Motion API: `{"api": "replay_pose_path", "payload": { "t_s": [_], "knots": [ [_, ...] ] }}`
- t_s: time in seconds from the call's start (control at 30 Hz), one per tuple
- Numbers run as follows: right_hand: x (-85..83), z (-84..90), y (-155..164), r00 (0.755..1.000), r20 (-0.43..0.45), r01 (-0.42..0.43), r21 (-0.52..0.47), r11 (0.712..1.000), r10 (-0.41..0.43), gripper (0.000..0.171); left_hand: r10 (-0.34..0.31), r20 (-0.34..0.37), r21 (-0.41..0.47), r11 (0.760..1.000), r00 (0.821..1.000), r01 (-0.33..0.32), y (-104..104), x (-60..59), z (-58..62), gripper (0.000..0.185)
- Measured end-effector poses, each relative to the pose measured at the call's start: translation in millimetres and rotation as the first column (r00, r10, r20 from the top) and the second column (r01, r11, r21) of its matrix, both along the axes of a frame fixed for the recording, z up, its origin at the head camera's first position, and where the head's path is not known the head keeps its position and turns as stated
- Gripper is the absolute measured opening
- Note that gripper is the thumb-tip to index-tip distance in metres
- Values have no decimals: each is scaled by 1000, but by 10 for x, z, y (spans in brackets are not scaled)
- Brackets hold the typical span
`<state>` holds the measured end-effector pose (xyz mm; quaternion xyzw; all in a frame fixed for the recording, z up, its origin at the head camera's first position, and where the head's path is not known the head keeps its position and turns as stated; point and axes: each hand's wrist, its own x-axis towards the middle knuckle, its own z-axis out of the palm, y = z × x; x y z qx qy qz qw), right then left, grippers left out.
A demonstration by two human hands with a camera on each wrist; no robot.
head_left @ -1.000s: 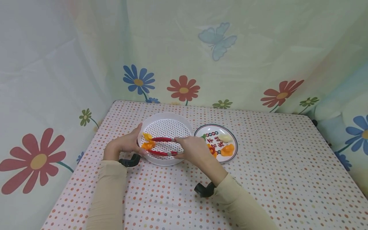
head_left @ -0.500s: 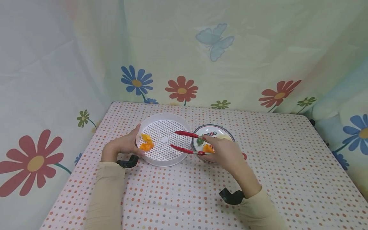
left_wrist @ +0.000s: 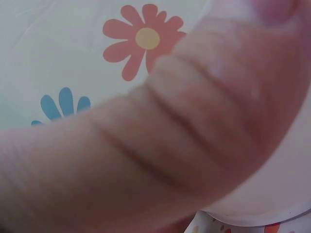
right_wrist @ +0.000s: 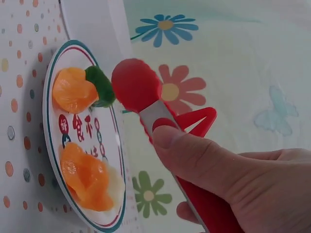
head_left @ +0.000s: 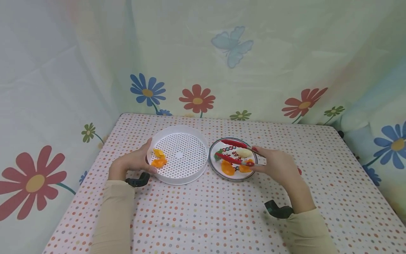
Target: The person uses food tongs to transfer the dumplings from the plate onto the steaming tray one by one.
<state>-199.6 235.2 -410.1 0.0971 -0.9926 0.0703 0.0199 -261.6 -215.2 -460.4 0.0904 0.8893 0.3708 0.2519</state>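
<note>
My left hand (head_left: 134, 161) grips the left side of a white round steamer basket (head_left: 204, 170), thumb near its front rim. Two dumpling-shaped pieces, one yellow (head_left: 159, 153) and one orange (head_left: 159, 162), lie inside at the left. My right hand (head_left: 279, 165) holds red tongs (head_left: 229, 158) over a patterned plate (head_left: 219, 171). The tongs' arms stand apart with nothing between their tips in the right wrist view. On the plate lie two orange pieces (right_wrist: 74, 90) (right_wrist: 86, 177), a green piece (right_wrist: 100, 86) and a pale piece (head_left: 243, 152).
A dotted cloth (head_left: 190, 218) covers the table. The plate stands just right of the basket. Flower-printed curtains (head_left: 269, 63) rise behind the table and at both sides.
My right hand has moved the tongs rightward from the two pieces in the basket to over the plate. My left hand has stayed on the basket.
</note>
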Motion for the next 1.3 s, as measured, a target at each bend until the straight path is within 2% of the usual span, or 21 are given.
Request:
{"api": "replay_pose_path", "payload": {
  "t_s": [0.17, 0.37, 0.53, 0.73, 1.03, 1.3],
  "knots": [
    [82, 53, -66, 998, 28, 50, 35, 998, -51, 79, 2, -3, 18, 1000, 1000, -1, -9, 10, -1, 137],
    [237, 206, -308, 985, 102, 131, 86, 988, -139, 78, 9, -3, -23, 1000, 1000, -9, -13, 4, -3, 140],
    [292, 250, -504, 976, 138, 152, 106, 983, -166, 76, 14, 0, -33, 999, 1000, -14, -18, 5, 4, 140],
    [267, 250, -560, 970, 154, 177, 94, 980, -190, 71, -11, -3, -22, 1000, 1000, 11, -16, 8, 19, 139],
    [170, 232, -333, 955, 181, 220, 102, 970, -236, 76, -29, -3, -4, 1000, 1000, 29, 9, 3, 32, 137],
    [48, 296, -201, 961, 160, 214, 75, 974, -224, 77, -18, -1, -10, 1000, 1000, 18, -4, 3, 7, 137]
  ]
}}
